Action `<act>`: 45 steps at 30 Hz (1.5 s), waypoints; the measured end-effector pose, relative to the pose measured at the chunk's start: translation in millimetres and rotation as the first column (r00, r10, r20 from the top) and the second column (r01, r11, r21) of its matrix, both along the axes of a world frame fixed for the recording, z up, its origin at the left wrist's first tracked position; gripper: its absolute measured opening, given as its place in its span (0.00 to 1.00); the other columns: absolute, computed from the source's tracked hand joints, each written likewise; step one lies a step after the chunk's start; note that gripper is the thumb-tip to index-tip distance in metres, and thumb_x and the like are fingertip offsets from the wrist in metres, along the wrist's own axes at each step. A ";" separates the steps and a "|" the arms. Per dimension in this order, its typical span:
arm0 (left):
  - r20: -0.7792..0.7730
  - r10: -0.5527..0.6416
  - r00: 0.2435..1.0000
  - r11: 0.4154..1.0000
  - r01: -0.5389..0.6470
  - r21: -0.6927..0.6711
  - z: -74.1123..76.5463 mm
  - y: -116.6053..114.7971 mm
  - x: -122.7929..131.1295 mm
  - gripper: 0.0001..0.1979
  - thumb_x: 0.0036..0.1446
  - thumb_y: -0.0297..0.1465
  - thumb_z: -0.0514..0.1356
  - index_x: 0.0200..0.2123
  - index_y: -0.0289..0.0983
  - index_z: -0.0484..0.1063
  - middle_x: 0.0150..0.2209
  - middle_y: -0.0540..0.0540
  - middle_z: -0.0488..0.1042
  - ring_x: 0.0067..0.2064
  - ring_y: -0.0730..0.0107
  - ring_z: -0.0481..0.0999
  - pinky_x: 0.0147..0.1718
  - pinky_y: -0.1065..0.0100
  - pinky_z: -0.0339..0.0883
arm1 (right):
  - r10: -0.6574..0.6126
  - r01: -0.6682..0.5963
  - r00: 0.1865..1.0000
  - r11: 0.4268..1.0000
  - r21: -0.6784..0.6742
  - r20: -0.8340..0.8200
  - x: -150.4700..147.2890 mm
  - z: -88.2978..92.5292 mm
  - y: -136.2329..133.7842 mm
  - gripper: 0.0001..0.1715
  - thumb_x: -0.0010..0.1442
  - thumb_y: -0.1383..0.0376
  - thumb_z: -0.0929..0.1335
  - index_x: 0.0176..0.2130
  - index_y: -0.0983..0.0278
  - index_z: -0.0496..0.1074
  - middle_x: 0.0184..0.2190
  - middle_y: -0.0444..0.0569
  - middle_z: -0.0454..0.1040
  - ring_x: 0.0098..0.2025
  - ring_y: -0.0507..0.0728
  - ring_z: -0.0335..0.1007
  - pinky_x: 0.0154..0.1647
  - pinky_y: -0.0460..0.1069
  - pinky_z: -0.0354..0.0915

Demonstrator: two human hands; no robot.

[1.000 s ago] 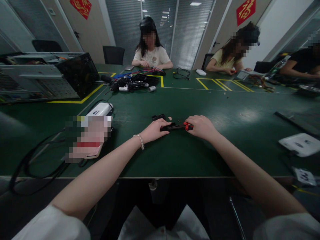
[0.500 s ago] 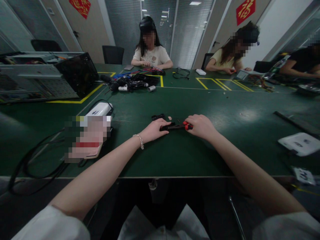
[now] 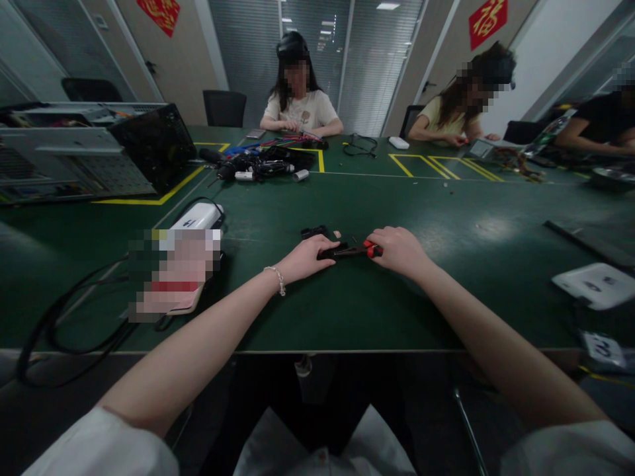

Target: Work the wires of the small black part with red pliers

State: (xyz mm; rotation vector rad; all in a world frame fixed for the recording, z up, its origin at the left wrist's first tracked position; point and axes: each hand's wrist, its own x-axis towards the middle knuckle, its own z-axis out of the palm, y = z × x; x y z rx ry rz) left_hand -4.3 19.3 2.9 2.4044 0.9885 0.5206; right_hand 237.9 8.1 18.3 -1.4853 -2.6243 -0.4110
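Observation:
My right hand (image 3: 399,250) is closed around the red handles of a pair of pliers (image 3: 354,252), whose dark jaws point left. My left hand (image 3: 308,259) pinches a small black part (image 3: 327,253) between thumb and fingers, and the plier tips meet it. Whether the jaws grip the part is too small to tell. Just beyond my left fingers lies another black piece (image 3: 313,232), with a small pale fragment (image 3: 337,234) beside it. A tiny dark bit (image 3: 354,239) rests near the pliers.
On the left lie a white device (image 3: 201,215), a blurred-out phone and a looped black cable (image 3: 54,330). An opened computer case (image 3: 89,155) stands behind them. A cable heap (image 3: 268,162) is further back. At right is a white box (image 3: 595,284). Other people sit across the table (image 3: 446,218).
Hardly anything differs. Both my hands, the pliers and the black part keep the same place.

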 end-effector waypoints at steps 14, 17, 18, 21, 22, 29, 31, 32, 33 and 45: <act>-0.011 0.014 1.000 1.000 -0.014 0.006 1.2 -1.3 1.1 0.23 0.55 0.29 0.58 0.55 0.36 0.63 0.47 0.43 0.67 0.46 0.66 0.68 0.48 0.64 0.61 | 0.006 -0.007 1.000 1.000 0.025 0.010 0.7 -2.3 -0.2 0.11 0.52 0.61 0.63 0.35 0.64 0.70 0.33 0.50 0.72 0.34 0.57 0.65 0.33 0.50 0.55; -0.017 0.016 1.000 1.000 -0.016 -0.013 2.8 -2.3 0.6 0.23 0.55 0.29 0.58 0.55 0.37 0.62 0.47 0.44 0.67 0.46 0.66 0.68 0.47 0.64 0.62 | 0.003 -0.003 1.000 1.000 0.019 0.004 0.9 -2.6 -0.3 0.12 0.52 0.61 0.63 0.35 0.64 0.70 0.33 0.49 0.72 0.35 0.57 0.65 0.33 0.50 0.55; -0.016 0.014 1.000 1.000 -0.015 -0.014 3.1 -2.4 0.4 0.24 0.55 0.29 0.58 0.55 0.37 0.62 0.47 0.44 0.67 0.46 0.66 0.68 0.47 0.64 0.62 | -0.001 0.001 1.000 1.000 0.008 0.001 1.0 -2.9 -0.2 0.12 0.52 0.61 0.63 0.35 0.64 0.70 0.33 0.49 0.72 0.35 0.57 0.65 0.33 0.49 0.55; -0.008 0.009 1.000 1.000 -0.009 -0.014 3.3 -2.2 0.1 0.24 0.55 0.30 0.58 0.55 0.37 0.62 0.48 0.44 0.67 0.47 0.66 0.68 0.48 0.65 0.61 | -0.012 0.012 1.000 1.000 -0.022 -0.004 0.9 -3.1 0.2 0.11 0.52 0.60 0.63 0.34 0.64 0.70 0.32 0.49 0.73 0.34 0.56 0.65 0.32 0.49 0.55; -0.008 0.009 1.000 1.000 -0.009 -0.016 3.3 -2.1 0.1 0.24 0.55 0.30 0.58 0.55 0.37 0.62 0.48 0.44 0.67 0.47 0.67 0.68 0.48 0.65 0.61 | -0.012 0.012 1.000 1.000 -0.021 -0.003 0.8 -2.9 0.2 0.11 0.52 0.60 0.63 0.34 0.64 0.70 0.32 0.49 0.73 0.33 0.56 0.65 0.32 0.49 0.55; -0.007 0.004 1.000 1.000 -0.004 -0.023 2.1 -1.3 0.3 0.23 0.55 0.30 0.58 0.55 0.37 0.62 0.47 0.44 0.67 0.46 0.66 0.68 0.47 0.64 0.61 | -0.005 0.004 1.000 0.999 0.037 0.011 -0.6 -0.9 -1.2 0.11 0.51 0.62 0.64 0.35 0.65 0.70 0.33 0.50 0.72 0.35 0.57 0.64 0.33 0.50 0.55; -0.003 0.002 1.000 1.000 -0.002 -0.019 0.9 -0.8 0.0 0.24 0.55 0.30 0.58 0.55 0.37 0.61 0.47 0.44 0.67 0.46 0.67 0.68 0.47 0.64 0.62 | -0.008 0.008 1.000 1.000 0.028 0.010 -0.5 -1.5 -1.2 0.12 0.51 0.61 0.64 0.35 0.64 0.70 0.33 0.50 0.72 0.35 0.57 0.64 0.33 0.50 0.55; -0.003 0.001 1.000 1.000 -0.001 -0.016 0.4 -0.6 -0.1 0.24 0.55 0.30 0.58 0.56 0.37 0.61 0.47 0.44 0.67 0.46 0.66 0.68 0.47 0.64 0.62 | -0.010 0.010 1.000 1.000 0.020 0.009 -0.4 -2.0 -1.1 0.12 0.51 0.61 0.64 0.35 0.64 0.70 0.33 0.49 0.72 0.35 0.57 0.64 0.33 0.50 0.55; -0.003 0.002 1.000 1.000 -0.002 -0.013 0.1 -0.5 -0.3 0.24 0.55 0.30 0.58 0.56 0.37 0.61 0.47 0.44 0.67 0.46 0.66 0.68 0.47 0.64 0.61 | -0.011 0.011 1.000 1.000 0.010 0.007 -0.2 -2.3 -0.9 0.12 0.52 0.60 0.64 0.34 0.64 0.70 0.33 0.49 0.72 0.34 0.57 0.64 0.33 0.49 0.55; -0.008 -0.001 1.000 1.000 0.001 0.017 1.0 -1.5 0.5 0.23 0.55 0.30 0.58 0.55 0.36 0.62 0.47 0.43 0.68 0.46 0.66 0.68 0.47 0.64 0.61 | -0.016 0.015 1.000 1.000 0.019 0.012 0.1 -2.2 -0.6 0.12 0.51 0.61 0.63 0.35 0.64 0.70 0.33 0.50 0.72 0.35 0.56 0.64 0.33 0.50 0.54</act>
